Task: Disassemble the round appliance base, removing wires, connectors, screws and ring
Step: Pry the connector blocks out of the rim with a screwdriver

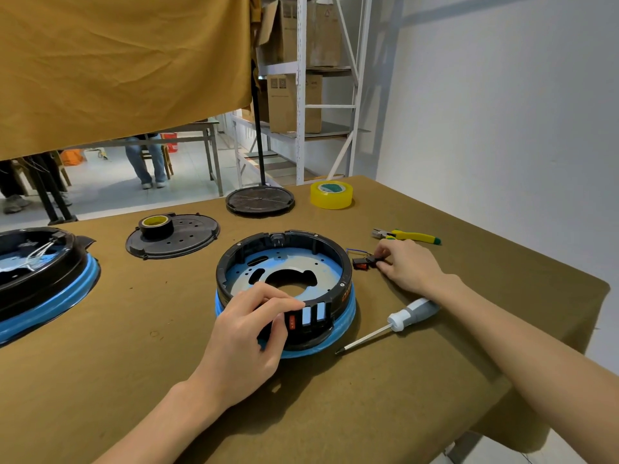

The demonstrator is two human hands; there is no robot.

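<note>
both hands busy: left hand (246, 333) pinches the round base (284, 289) rim to steady it, right hand (407, 266) pinches a freed rocker switch (363, 262) at frame right.

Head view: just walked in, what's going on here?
A person is stripping a round black appliance base with a blue skirt on the brown table. The left hand grips its front rim; the right hand pinches a small black switch with wires beside it. A grey-handled screwdriver lies nearby.
</note>
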